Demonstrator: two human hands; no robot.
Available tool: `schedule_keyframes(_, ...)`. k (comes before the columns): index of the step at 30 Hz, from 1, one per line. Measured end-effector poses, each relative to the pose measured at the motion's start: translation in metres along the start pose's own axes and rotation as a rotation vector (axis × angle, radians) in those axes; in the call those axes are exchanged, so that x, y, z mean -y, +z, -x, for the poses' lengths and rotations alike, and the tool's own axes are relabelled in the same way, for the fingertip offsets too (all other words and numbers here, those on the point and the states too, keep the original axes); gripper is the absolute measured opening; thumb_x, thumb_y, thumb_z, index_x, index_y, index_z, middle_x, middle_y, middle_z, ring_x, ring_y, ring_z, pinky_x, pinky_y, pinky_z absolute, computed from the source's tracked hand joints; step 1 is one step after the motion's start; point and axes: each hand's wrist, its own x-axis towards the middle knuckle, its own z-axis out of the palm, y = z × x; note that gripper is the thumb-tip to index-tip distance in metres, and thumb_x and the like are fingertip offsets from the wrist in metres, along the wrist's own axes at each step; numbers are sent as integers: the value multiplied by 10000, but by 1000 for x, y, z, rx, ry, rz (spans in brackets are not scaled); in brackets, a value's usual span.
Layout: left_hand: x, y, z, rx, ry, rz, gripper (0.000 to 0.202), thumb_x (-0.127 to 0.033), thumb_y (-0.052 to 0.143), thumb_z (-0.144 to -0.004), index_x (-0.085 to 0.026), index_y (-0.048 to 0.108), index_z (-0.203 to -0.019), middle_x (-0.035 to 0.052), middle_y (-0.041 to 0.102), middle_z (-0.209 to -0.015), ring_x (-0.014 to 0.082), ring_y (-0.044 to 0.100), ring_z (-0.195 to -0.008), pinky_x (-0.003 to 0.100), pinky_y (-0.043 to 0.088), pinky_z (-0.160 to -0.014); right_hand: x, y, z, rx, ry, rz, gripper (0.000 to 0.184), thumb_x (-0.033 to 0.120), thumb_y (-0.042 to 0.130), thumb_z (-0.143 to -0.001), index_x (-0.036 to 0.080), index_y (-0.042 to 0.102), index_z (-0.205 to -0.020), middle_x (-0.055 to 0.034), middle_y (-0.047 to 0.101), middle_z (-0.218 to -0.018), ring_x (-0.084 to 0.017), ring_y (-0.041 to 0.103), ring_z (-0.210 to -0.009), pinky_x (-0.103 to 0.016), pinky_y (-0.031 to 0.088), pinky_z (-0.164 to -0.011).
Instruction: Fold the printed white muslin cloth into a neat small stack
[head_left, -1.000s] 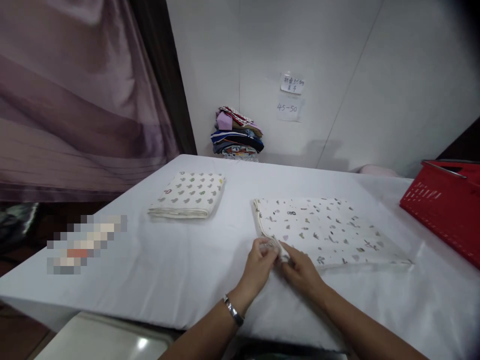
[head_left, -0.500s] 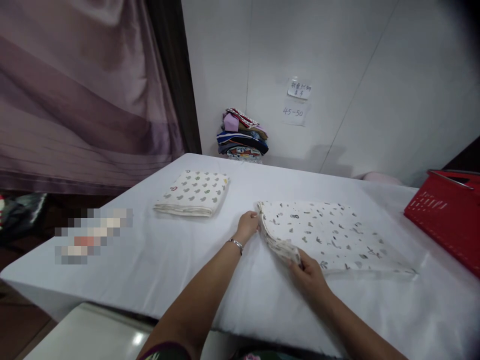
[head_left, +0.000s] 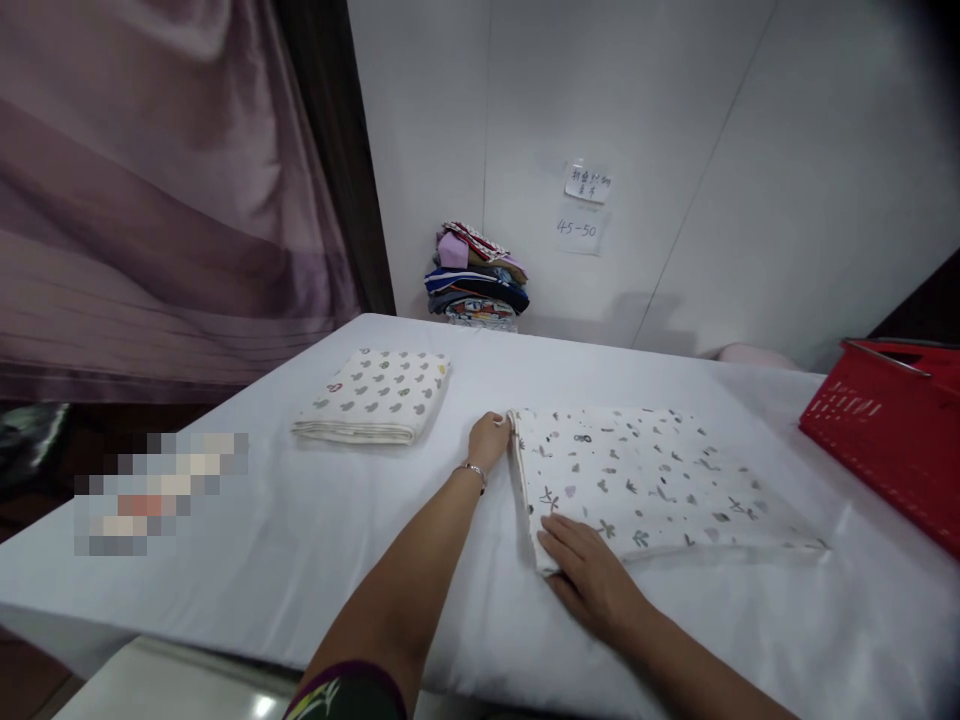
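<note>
A white cloth printed with small grey plant and animal figures [head_left: 645, 480] lies folded in a long flat shape on the table. My left hand [head_left: 489, 442] is closed on its far left corner, fingertips pinching the folded edge. Across the near left corner lies my right hand [head_left: 592, 575], its fingers stretched flat over the fabric and the thumb by the near edge. To the left of my left hand rests a second cloth [head_left: 379, 395], folded into a neat rectangle, white with grey mushroom-like prints.
A white cover spreads over the table [head_left: 300, 580]. At the right edge stands a red basket [head_left: 892, 430] with a metal handle. Folded fabrics [head_left: 478, 275] are stacked by the wall behind. Paper notes [head_left: 581, 230] hang there. A pinkish curtain [head_left: 150, 200] hangs at left.
The cloth's near left corner, lifted and gathered in my right hand before, now lies flat. My right hand has let go and spread on top. My left hand keeps its corner.
</note>
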Motion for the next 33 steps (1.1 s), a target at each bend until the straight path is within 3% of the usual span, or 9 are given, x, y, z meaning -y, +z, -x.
schedule_keyframes(7, -10, 5, -19, 30, -54, -247, 276, -338, 530, -765, -137, 612, -936, 164, 631, -1062, 267, 581, -988, 313, 429, -761, 0, 6, 1, -48, -1, 3, 510, 128, 474, -832, 168, 379, -1331, -145, 520, -1278, -252, 446, -1212, -466, 438, -942)
schedule_keyframes(13, -9, -1, -38, 109, 74, -355, 158, -203, 558, -712, -156, 620, -850, 128, 644, -1025, 241, 584, -969, 283, 416, -732, -1, 3, 1, -7, 18, -22, 455, 166, 488, -850, 180, 423, -1300, -127, 537, -1269, -242, 454, -1208, -445, 437, -945)
schedule_keyframes(18, -1, -9, -44, 100, 123, -358, 127, -159, 527, -718, -158, 614, -811, 99, 657, -947, 210, 595, -896, 263, 412, -693, 0, 2, -1, 47, 41, -37, 431, 143, 481, -835, 185, 460, -1263, -125, 531, -1276, -250, 449, -1209, -450, 429, -948)
schedule_keyframes(22, 2, -6, -38, 44, 130, -323, 272, -193, 503, -757, -173, 583, -1016, 71, 657, -946, 191, 595, -883, 257, 420, -691, 5, -1, -1, 72, 75, -62, 468, 123, 456, -827, 186, 436, -1291, -129, 483, -1322, -264, 413, -1237, -483, 396, -975)
schedule_keyframes(26, 5, -3, -31, -9, 207, -282, 541, -252, 500, -783, -247, 391, -1312, 40, 603, -1146, 179, 576, -984, 263, 427, -785, 5, -19, -5, 150, 126, -207, 503, 259, 505, -843, 190, 412, -1332, -127, 441, -1359, -259, 366, -1276, -456, 351, -1033)
schedule_keyframes(30, 10, 0, -29, -50, 286, -262, 427, -213, 473, -772, -277, 539, -1189, -5, 585, -1207, 187, 542, -1074, 277, 403, -883, -19, -43, -25, 212, 276, -322, 529, 426, 445, -885, 211, 387, -1365, -86, 399, -1399, -216, 338, -1300, -401, 322, -1066)
schedule_keyframes(33, 13, 1, -32, -60, 274, -247, 385, -211, 464, -772, -283, 577, -1132, -15, 627, -1142, 185, 566, -1031, 275, 410, -860, -61, -53, -50, 181, 429, -232, 539, 486, 348, -908, 240, 352, -1388, -46, 307, -1453, -206, 249, -1343, -407, 260, -1091)
